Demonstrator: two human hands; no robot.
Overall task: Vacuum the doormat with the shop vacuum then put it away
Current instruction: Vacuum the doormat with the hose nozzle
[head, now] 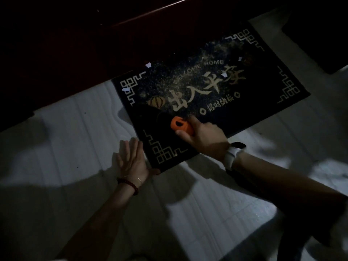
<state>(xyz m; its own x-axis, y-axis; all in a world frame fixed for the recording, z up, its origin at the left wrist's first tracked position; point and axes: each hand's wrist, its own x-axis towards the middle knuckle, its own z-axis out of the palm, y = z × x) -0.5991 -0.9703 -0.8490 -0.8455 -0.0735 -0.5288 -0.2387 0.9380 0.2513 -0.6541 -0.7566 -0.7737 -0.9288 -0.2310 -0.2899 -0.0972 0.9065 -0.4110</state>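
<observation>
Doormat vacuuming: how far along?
Early. Done: the near-left part of the doormat, around the nozzle, looks free of grit. In hand: right hand grips the orange vacuum piece on the mat; left hand lies flat at the mat's near corner, apparently steadying it. Left: the sandy debris across the middle and the white paper scraps, then putting the vacuum away.

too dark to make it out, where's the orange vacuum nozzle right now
In the head view the orange vacuum nozzle is in the right hand, on the doormat's near edge just below the gold characters; the left hand presses the mat's near corner.
</observation>
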